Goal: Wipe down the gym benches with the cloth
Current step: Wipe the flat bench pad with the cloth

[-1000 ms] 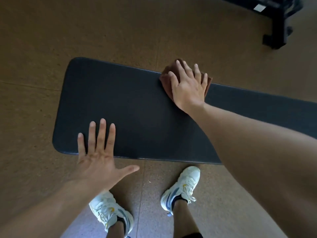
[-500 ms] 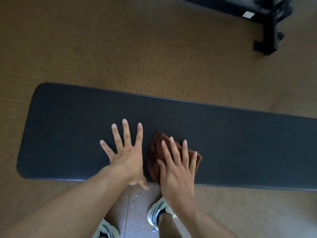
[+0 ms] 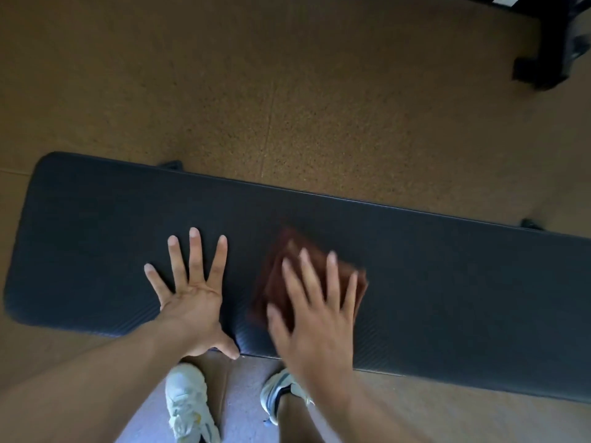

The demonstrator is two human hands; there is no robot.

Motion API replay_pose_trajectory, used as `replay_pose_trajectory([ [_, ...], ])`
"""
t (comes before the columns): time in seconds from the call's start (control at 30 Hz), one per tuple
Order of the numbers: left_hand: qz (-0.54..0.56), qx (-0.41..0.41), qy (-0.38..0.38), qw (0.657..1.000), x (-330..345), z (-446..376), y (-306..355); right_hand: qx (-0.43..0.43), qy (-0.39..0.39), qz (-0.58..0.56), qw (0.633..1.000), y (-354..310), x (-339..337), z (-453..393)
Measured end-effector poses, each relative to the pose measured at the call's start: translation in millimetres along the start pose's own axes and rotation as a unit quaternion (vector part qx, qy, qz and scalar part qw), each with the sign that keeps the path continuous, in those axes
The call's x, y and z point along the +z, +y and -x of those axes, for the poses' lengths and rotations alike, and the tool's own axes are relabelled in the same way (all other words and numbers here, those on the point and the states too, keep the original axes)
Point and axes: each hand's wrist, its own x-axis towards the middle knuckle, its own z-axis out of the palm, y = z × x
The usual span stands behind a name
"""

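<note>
A long dark padded gym bench (image 3: 447,282) runs across the view from left to right. A folded brown cloth (image 3: 281,282) lies on its near half. My right hand (image 3: 316,314) presses flat on the cloth with fingers spread, and it is blurred by motion. Just left of the cloth, my left hand (image 3: 192,292) is planted palm down on the bench with fingers splayed, its thumb at the bench's near edge. Most of the cloth's near part is hidden under my right hand.
Brown speckled rubber floor (image 3: 287,91) surrounds the bench. The black frame of another piece of gym equipment (image 3: 550,46) stands at the far right. My two white sneakers (image 3: 188,407) are on the floor just in front of the bench.
My right hand slid the cloth from the bench's far edge to the near edge, then to the right. My left hand shifted right along the bench.
</note>
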Motion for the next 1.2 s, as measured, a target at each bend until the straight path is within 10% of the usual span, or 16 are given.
replay_pose_trajectory([
  [0.27,0.007,0.002,-0.002,1.000,1,-2,3,-0.095,-0.021,0.030,0.995,25,-5,7],
  [0.5,0.022,0.043,0.041,0.998,8,-8,-5,0.123,-0.030,-0.006,0.992,37,-42,-154],
  [0.7,0.043,0.094,0.126,0.987,25,-9,-17,0.074,0.018,0.017,0.997,17,-17,-62],
  [1.0,0.281,0.002,0.289,0.915,182,42,-79,-0.090,-0.058,0.111,0.988,-9,2,-1],
  [1.2,0.351,-0.061,0.312,0.881,253,52,-135,0.023,-0.015,0.000,1.000,-136,22,-108],
])
